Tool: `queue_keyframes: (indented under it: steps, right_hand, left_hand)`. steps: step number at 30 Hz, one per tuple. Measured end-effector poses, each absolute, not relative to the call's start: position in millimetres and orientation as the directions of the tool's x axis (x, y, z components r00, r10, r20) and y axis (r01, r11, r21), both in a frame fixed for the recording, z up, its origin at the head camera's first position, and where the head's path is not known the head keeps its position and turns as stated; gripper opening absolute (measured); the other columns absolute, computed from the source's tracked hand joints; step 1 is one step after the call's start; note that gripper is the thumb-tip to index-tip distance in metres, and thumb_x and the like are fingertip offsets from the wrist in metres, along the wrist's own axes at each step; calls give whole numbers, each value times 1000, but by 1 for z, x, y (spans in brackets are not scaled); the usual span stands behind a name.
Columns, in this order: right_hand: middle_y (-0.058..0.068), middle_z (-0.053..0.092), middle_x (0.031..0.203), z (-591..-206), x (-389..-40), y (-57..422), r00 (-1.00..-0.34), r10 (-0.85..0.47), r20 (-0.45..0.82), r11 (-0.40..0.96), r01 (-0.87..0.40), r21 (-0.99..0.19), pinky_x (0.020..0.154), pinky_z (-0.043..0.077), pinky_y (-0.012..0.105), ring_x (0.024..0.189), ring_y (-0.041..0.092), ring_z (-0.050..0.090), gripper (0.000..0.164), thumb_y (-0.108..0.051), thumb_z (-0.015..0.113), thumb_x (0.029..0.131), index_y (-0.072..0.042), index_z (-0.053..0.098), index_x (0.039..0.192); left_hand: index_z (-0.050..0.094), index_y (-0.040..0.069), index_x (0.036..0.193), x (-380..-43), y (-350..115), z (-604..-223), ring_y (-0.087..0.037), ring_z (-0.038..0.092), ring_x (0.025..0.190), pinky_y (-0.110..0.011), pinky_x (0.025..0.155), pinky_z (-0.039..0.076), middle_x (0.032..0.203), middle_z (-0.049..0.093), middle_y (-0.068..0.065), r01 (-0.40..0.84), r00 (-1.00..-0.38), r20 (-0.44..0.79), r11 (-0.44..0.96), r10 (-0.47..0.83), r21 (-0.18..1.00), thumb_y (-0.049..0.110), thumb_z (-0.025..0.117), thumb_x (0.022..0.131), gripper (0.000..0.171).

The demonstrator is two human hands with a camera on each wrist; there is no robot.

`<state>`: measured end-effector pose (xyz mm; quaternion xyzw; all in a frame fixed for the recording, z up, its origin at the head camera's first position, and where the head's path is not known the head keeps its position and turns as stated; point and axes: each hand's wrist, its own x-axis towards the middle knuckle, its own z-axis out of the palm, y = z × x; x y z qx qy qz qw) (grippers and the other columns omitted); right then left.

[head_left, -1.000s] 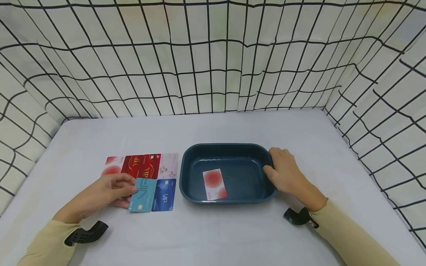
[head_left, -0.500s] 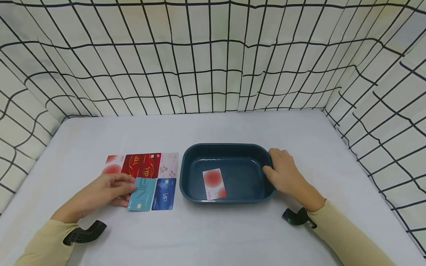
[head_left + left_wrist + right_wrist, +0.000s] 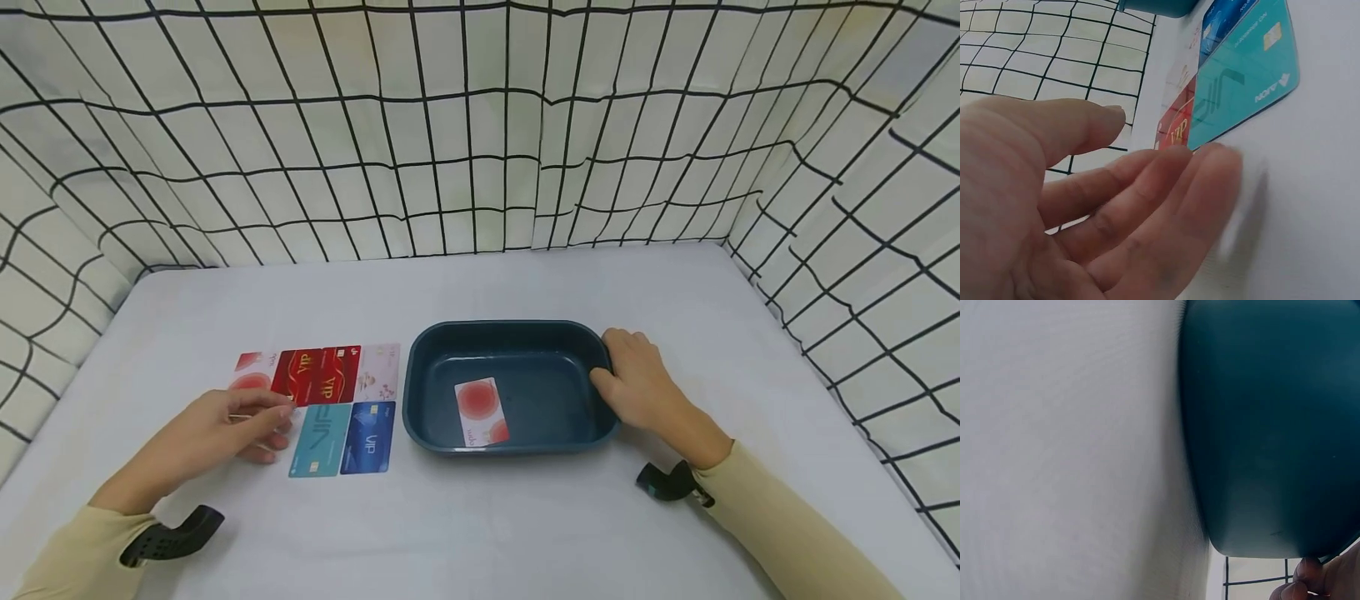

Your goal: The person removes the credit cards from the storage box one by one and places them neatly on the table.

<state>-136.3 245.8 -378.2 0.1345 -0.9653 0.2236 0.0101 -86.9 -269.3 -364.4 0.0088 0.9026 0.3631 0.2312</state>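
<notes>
On the white cloth lies a teal VIP card (image 3: 321,442), flush beside a blue VIP card (image 3: 369,437). Just left of the teal card is my left hand (image 3: 213,429); in the left wrist view its thumb and loosely bent fingers are apart, with nothing between them. Behind these cards runs a row: a white card with a red circle (image 3: 251,379), partly covered by the hand, red VIP cards (image 3: 315,373) and a pale pink floral card (image 3: 377,373). My right hand (image 3: 643,383) grips the right rim of a dark teal tray (image 3: 558,408), which holds another red-circle card (image 3: 480,404).
A black wire grid (image 3: 480,158) with pale sheeting behind it encloses the table (image 3: 480,533) at the back and sides. The tray's outer wall (image 3: 1266,425) fills much of the right wrist view.
My left hand has let go of the teal card and drawn back slightly to the left. The teal card lies where it was. My right hand still holds the tray rim.
</notes>
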Motion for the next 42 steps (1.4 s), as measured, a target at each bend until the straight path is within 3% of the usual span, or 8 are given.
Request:
queue_keyframes:
  steps: [7,17,25,32,42]
  right_hand:
    - [8,47,79,-378,-136,246,-964,-253,86,862,-264,-433,70,28,34,77,25,39,9,-16,49,87,-7,49,86]
    - [8,48,79,-379,-138,246,-961,-259,98,858,-276,-434,70,28,33,76,25,40,9,-16,49,87,-8,50,85]
    - [8,48,78,-381,-139,247,-960,-257,108,857,-278,-435,69,29,32,75,25,40,9,-16,50,86,-7,50,84]
    - [7,47,78,-382,-138,250,-961,-255,104,857,-274,-436,68,29,32,75,24,39,9,-16,49,87,-8,50,85]
    - [8,49,79,-382,-140,250,-960,-260,107,854,-280,-438,69,30,33,76,25,41,10,-17,48,87,-7,51,87]
  left_hand:
    - [62,7,132,-94,-258,-355,-12,73,87,-16,73,56,111,77,-9,25,-961,-208,805,183,592,40,63,102,44]
    - [66,9,124,-107,-226,-335,-20,75,93,-16,72,57,114,76,-14,167,-964,-75,800,256,576,33,65,102,32]
    - [70,15,119,-117,-192,-321,-24,74,98,-39,81,64,109,78,-7,257,-948,-11,786,318,562,29,67,101,23]
    - [72,17,113,-123,-167,-315,-10,71,89,-18,80,57,101,78,0,332,-921,33,740,387,586,26,68,100,16]
    - [72,17,113,-130,-148,-315,-11,69,87,-20,74,58,99,77,1,381,-902,66,712,427,590,26,68,100,16]
